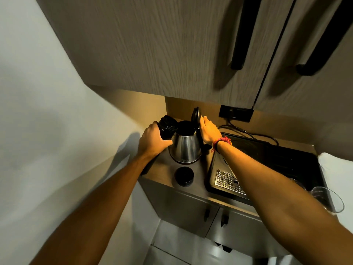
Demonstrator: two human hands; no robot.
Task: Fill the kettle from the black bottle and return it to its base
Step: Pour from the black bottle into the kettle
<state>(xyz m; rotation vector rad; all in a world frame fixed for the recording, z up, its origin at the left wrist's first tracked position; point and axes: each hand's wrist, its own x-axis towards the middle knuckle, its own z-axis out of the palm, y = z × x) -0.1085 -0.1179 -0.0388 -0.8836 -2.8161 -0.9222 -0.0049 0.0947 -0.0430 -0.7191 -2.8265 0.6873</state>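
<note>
Bottle (168, 125) uncapped, clamped in left hand (152, 139), neck just beside kettle (186, 144) mouth, tilted toward it. Kettle stood on counter (164, 169), lid (196, 116) upright. Right hand (209, 131) closed around kettle handle. Pour looked imminent.

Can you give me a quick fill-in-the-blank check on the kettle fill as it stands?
1. The left hand holds the black ____.
2. The kettle lid stands ____.
3. The bottle cap lies on the ____, in front of the kettle.
4. The right hand is at the kettle's ____.

Answers: bottle; open; counter; handle
</note>
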